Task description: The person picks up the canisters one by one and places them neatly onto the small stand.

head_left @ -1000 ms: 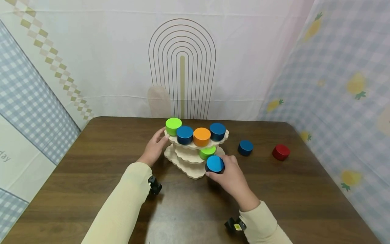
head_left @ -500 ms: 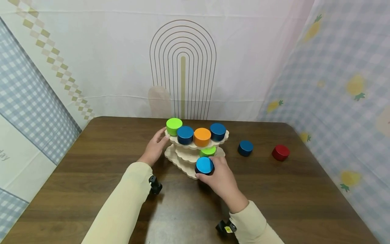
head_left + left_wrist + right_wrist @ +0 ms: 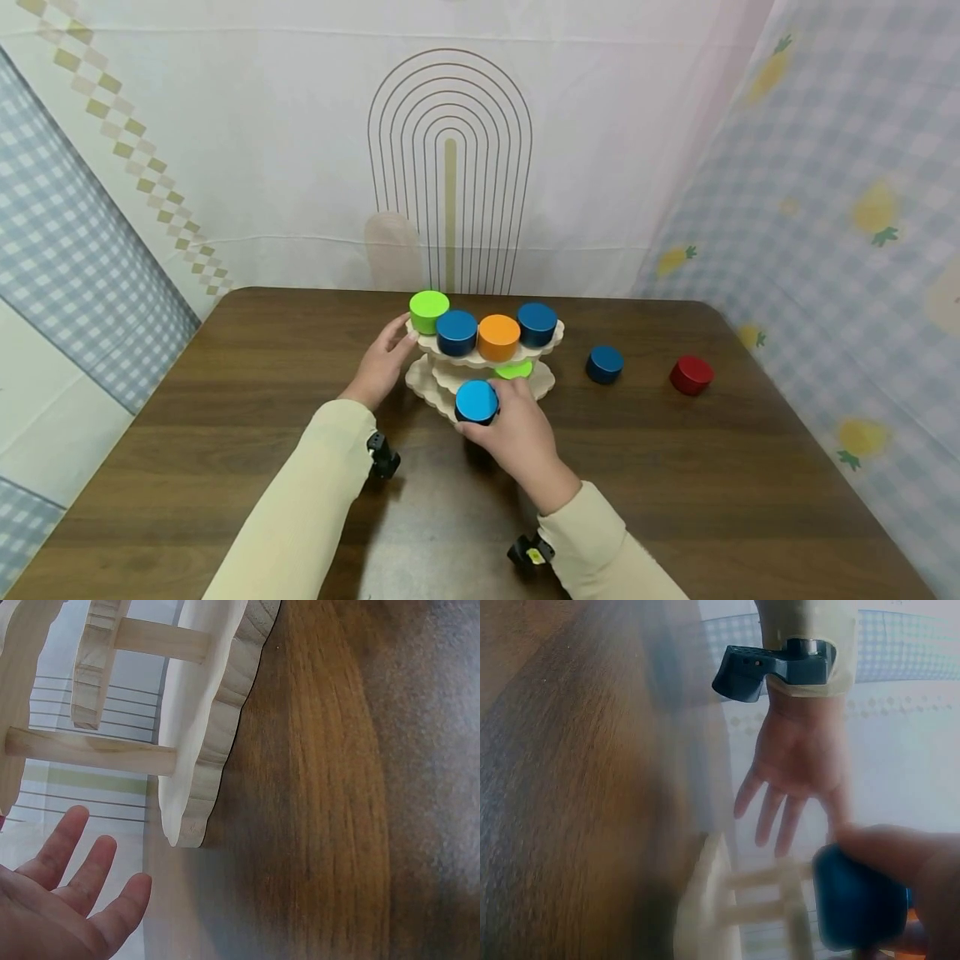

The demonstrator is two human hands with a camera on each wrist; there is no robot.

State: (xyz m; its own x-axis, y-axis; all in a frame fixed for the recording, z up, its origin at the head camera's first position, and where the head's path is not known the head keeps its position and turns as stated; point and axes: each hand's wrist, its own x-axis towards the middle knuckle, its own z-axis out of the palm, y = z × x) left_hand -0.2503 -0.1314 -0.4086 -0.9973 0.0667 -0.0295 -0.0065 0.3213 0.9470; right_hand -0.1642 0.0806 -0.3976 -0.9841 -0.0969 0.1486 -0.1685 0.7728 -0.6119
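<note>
Right hand [image 3: 517, 433] grasps light-blue puck [image 3: 476, 401] at stand [image 3: 442, 390] front; left hand [image 3: 382, 362], fingers released, beside stand's top shelf.

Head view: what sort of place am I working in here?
Probably a staged tabletop recording booth, not a lived-in room: printed cloth backdrops hang on three sides of a dark wooden table, and the table carries only a tiered pale wooden stand with coloured toy cylinders.
</note>
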